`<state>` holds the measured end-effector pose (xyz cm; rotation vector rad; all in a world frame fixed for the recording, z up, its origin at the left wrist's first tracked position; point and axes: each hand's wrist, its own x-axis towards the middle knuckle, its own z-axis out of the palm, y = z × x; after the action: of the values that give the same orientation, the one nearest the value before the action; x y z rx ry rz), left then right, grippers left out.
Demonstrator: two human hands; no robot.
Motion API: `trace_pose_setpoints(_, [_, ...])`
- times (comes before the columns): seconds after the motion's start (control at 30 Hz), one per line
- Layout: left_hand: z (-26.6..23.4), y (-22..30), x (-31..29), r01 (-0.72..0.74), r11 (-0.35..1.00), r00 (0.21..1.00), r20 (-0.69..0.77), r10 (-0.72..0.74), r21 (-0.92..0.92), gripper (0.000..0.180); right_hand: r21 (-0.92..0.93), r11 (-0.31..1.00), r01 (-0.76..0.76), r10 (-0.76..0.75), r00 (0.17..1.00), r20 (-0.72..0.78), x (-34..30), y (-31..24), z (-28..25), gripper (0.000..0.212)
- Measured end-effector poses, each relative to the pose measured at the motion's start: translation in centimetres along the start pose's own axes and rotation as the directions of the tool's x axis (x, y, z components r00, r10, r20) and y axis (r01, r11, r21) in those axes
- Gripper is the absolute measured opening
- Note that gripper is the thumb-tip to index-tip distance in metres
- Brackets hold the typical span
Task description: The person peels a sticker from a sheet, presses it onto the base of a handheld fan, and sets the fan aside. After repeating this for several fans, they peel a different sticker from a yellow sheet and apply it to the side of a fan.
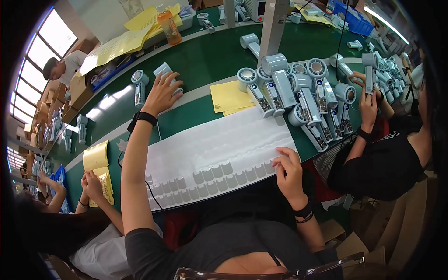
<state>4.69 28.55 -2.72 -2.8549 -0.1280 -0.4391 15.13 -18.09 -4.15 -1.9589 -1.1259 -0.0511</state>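
Observation:
My left hand reaches out over the green conveyor belt, its fingers draped over the handle of a pale blue handheld fan. The hand covers part of that fan. Another such fan stands just left of it. My right hand hovers at the right end of a white sticker sheet, its fingers loosely bent and apart, with nothing seen in them. Grey die-cut labels line the near part of the sheet. Beyond its right end lies a pile of handheld fans, several with circuit boards exposed in their handles.
Yellow paper lies by the sheet's far edge. A metal post rises behind the fan pile. At right a co-worker's hands hold a fan; at left another person's hands are near yellow sheets. An orange bottle stands across the belt.

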Motion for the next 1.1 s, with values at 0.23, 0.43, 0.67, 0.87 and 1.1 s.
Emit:
trace_pose_setpoints(0.23, [2.2,-1.7,-4.4,0.483,0.872,0.867,-0.182,-0.464,0.08,0.061,-0.085,0.989,0.117,-0.122,0.991,-0.053,-1.2,-0.2,0.7,0.01])
trace_pose_setpoints(0.43, [2.0,-4.1,-6.1,0.867,0.472,0.481,0.024,-0.876,-0.162,0.067,0.058,0.997,0.06,-0.056,0.996,-0.07,-0.9,-0.7,0.7,0.01])
trace_pose_setpoints(0.67, [-4.7,1.5,-3.0,0.608,0.722,0.557,-0.471,-0.684,-0.329,0.042,0.531,0.792,-0.301,0.291,0.951,0.105,-0.3,-1.9,-0.1,0.012])
trace_pose_setpoints(0.87, [-8.2,10.7,-0.9,0.199,0.654,0.551,-0.469,-0.691,-0.73,0.039,0.754,0.481,-0.448,0.304,0.892,0.336,2.0,-4.1,-0.6,0.014])
trace_pose_setpoints(1.1, [-9.8,21.3,-0.8,-0.053,0.645,0.762,-0.448,-0.467,-0.762,0.053,0.81,0.434,-0.395,0.217,0.918,0.331,6.3,-7.5,-1.6,0.039])
